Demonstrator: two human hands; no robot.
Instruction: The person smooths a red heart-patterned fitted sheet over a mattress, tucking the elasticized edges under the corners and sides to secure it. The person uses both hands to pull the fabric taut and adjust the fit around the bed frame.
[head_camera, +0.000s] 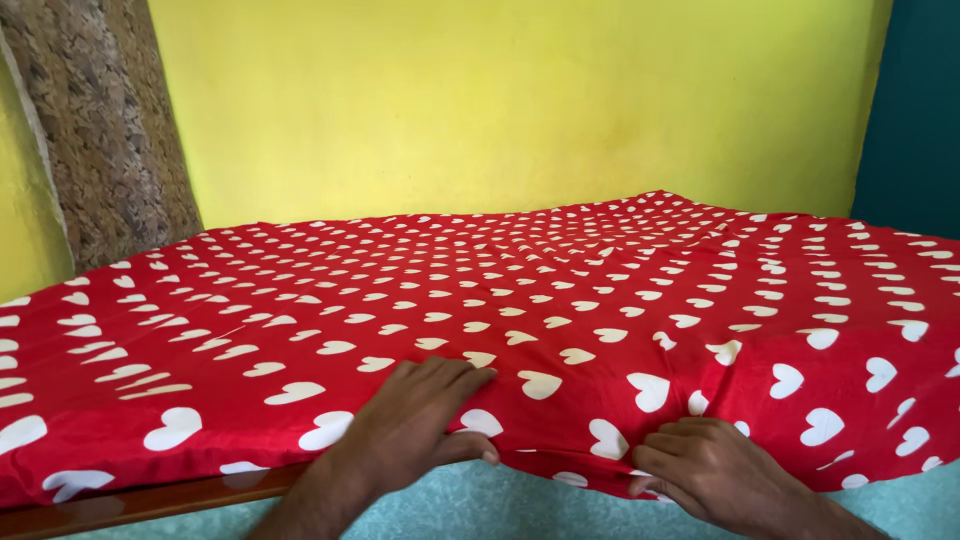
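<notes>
Spreading across the whole bed, the red sheet with white hearts lies flat on top and hangs over the near edge, where both hands work.

1. Left hand: rests palm down on the sheet at the near edge, fingers extended and together, pointing up and to the right. It presses the fabric; it does not clench or pinch it.
2. Right hand: sits lower, on the hanging front face of the sheet. Its fingers curl inward and gather a fold of fabric near the hem, so this hand grasps the sheet.
3. Key relation: the loose hem lies directly between and below the two hands. The sheet's long axis runs left to right, parallel to the near edge. The right hand is nearer the hem; the left hand is nearer the top surface.
4. Surroundings: a wooden bed frame shows beneath the hem at lower left. A yellow wall stands behind the bed, and a patterned curtain hangs at upper left.
5. Containers: none are visible.
</notes>
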